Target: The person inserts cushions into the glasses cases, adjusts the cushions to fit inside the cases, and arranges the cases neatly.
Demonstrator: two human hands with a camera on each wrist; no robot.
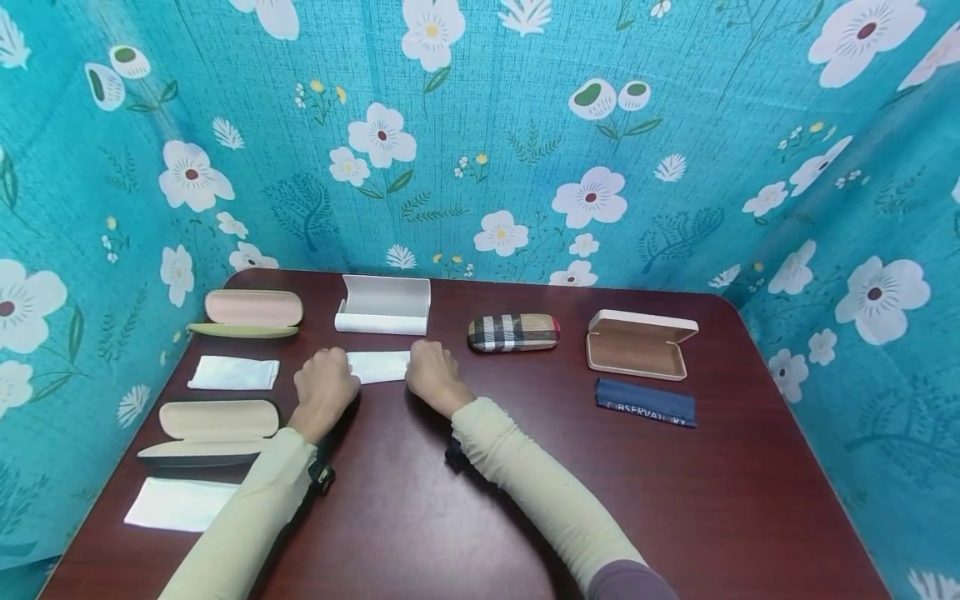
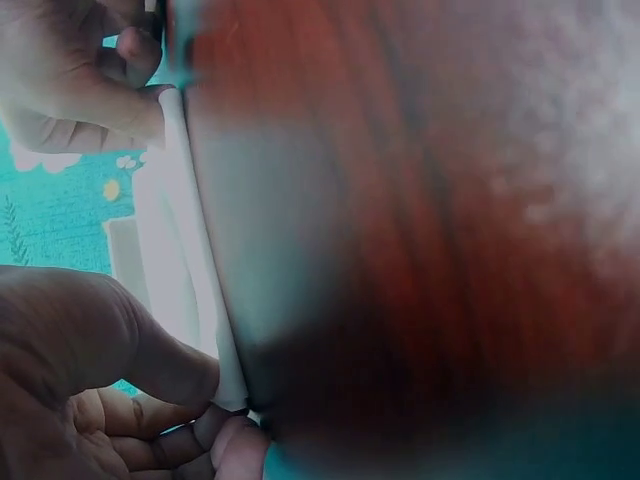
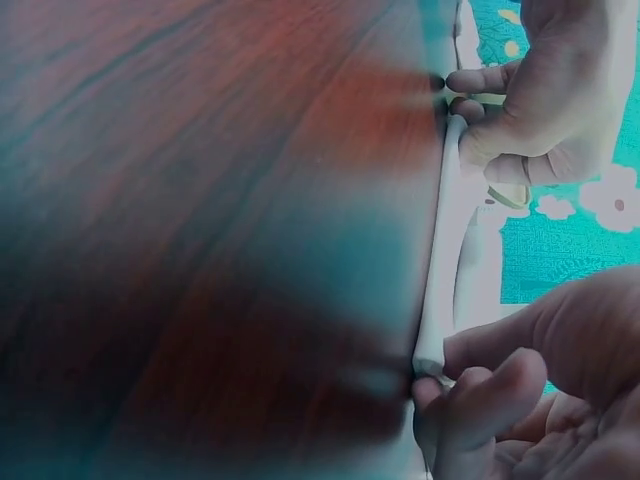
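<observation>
A folded white cloth [image 1: 380, 367] lies low on the table, stretched between both hands. Its left end is pinched by my left hand [image 1: 325, 387], thumb against fingers, as the left wrist view shows the cloth's edge [image 2: 205, 270] close up. At the opposite end my right hand [image 1: 437, 377] pinches the cloth the same way; in the right wrist view the near edge looks like a folded roll [image 3: 445, 260]. Just behind the cloth sits a white glasses case [image 1: 382, 323] with its lid up. Palms are hidden in the head view.
At left are an open green glasses case [image 1: 253, 308], a white cloth [image 1: 234, 373], an open dark case [image 1: 219, 421] and another white cloth [image 1: 180, 504]. Rightward stand a closed plaid case [image 1: 514, 332], an open cream case [image 1: 637, 354] and a folded blue cloth [image 1: 645, 402].
</observation>
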